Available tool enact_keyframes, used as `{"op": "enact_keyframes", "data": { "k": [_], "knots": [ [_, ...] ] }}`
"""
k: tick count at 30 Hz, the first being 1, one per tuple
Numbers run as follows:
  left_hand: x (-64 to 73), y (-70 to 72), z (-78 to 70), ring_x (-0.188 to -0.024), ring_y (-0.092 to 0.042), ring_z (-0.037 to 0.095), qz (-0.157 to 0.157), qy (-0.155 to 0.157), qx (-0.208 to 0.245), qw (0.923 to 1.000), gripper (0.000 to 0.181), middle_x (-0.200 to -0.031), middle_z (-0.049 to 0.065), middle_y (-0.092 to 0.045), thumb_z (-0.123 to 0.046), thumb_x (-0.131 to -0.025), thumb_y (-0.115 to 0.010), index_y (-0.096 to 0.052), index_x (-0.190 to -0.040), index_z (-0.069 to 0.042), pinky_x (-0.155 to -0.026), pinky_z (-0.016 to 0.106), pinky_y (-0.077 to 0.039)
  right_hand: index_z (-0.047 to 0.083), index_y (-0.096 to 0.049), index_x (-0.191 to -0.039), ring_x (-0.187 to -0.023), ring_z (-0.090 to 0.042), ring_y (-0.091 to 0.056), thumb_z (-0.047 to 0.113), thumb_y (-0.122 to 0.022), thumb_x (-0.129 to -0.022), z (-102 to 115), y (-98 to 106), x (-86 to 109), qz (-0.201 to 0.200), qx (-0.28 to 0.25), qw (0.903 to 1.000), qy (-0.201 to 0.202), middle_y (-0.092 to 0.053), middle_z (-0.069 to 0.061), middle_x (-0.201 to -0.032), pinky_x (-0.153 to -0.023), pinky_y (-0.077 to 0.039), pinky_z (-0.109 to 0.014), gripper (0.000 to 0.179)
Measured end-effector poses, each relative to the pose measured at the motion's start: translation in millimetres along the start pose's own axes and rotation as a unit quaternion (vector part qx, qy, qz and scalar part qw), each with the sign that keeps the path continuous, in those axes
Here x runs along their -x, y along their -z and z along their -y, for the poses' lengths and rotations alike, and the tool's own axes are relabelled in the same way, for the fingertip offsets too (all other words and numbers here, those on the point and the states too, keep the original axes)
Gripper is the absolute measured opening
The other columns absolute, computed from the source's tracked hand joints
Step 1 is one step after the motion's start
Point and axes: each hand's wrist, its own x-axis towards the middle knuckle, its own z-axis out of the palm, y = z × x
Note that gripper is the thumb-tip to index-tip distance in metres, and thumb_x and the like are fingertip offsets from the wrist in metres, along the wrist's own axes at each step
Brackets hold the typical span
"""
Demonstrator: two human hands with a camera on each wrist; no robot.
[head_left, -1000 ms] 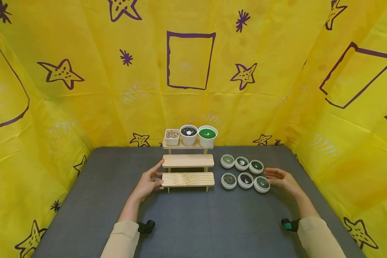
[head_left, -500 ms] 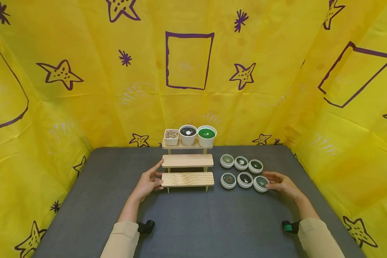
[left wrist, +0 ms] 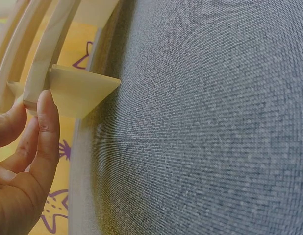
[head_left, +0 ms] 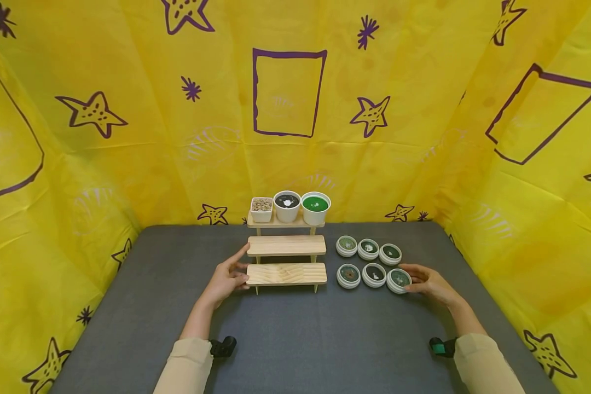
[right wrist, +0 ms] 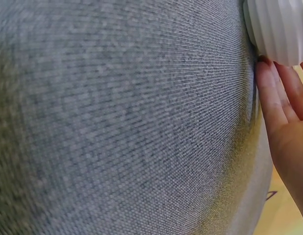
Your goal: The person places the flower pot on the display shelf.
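Note:
A three-step wooden stand (head_left: 287, 273) stands on the grey table. My left hand (head_left: 224, 280) is at its left end; in the left wrist view, thumb and fingertips pinch the corner of the lowest shelf (left wrist: 43, 58). To the stand's right, several small round white pots with green or dark contents sit in two rows. My right hand (head_left: 430, 284) is beside the front-right pot (head_left: 399, 280), fingers extended, fingertips touching its side. In the right wrist view the fingers lie against the ribbed white pot (right wrist: 279, 29), low near the table; its far side is hidden.
On the top shelf stand a square white tub of pebble-like bits (head_left: 261, 209), a cup with dark contents (head_left: 287, 207) and a cup with bright green contents (head_left: 316, 208). A yellow patterned cloth (head_left: 290, 164) encloses the table's (head_left: 295, 339) back and sides.
My right hand has moved slightly left and forward, its fingertips coming up against the front-right pot. My left hand keeps its place on the stand.

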Motion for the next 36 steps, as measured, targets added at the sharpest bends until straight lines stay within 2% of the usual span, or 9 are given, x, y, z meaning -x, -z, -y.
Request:
{"op": "enact_keyframes", "data": {
  "k": [14, 24, 31, 36],
  "knots": [
    [-0.2, 0.3, 0.2, -0.077, -0.06, 0.017, 0.001, -0.004, -0.003, 1.0, 0.082, -0.129, 0.033, -0.048, 0.012, -0.09, -0.058, -0.031, -0.156, -0.029, -0.074, 0.039, -0.063, -0.014, -0.044, -0.139, -0.102, 0.009, -0.059, 0.005, -0.072, -0.084, -2.2, -1.5, -1.9, -0.011, 0.037, 0.9992, 0.009, -0.059, 0.025, -0.117, -0.082, -0.052, -0.012, 0.065],
    [-0.7, 0.1, 1.3, -0.077, -0.06, 0.017, -0.001, -0.005, 0.0, 1.0, 0.083, -0.128, 0.032, -0.048, 0.013, -0.09, -0.057, -0.031, -0.156, -0.028, -0.073, 0.039, -0.063, -0.01, -0.05, -0.137, -0.102, 0.007, -0.059, 0.01, -0.074, -0.082, 0.0, -3.3, -3.9, -0.018, 0.068, 0.9975, 0.001, -0.063, 0.007, -0.124, -0.083, -0.05, -0.012, 0.063],
    [-0.8, -0.3, 2.2, -0.077, -0.06, 0.017, -0.002, -0.006, 0.002, 1.0, 0.083, -0.128, 0.032, -0.049, 0.014, -0.089, -0.058, -0.031, -0.156, -0.028, -0.072, 0.037, -0.063, -0.004, -0.052, -0.138, -0.1, 0.005, -0.06, 0.014, -0.076, -0.081, -0.6, -4.4, -3.6, -0.029, 0.079, 0.9961, -0.025, -0.063, 0.008, -0.123, -0.083, -0.051, -0.015, 0.064],
    [-0.5, -0.3, 2.4, -0.076, -0.06, 0.017, -0.001, -0.005, 0.004, 1.0, 0.082, -0.128, 0.032, -0.048, 0.014, -0.089, -0.058, -0.031, -0.156, -0.028, -0.073, 0.038, -0.063, -0.004, -0.052, -0.138, -0.1, 0.006, -0.06, 0.015, -0.076, -0.082, 0.4, -4.8, -2.6, -0.029, 0.084, 0.9956, -0.028, -0.061, -0.015, -0.132, -0.082, -0.052, -0.017, 0.064]
  ]
}}
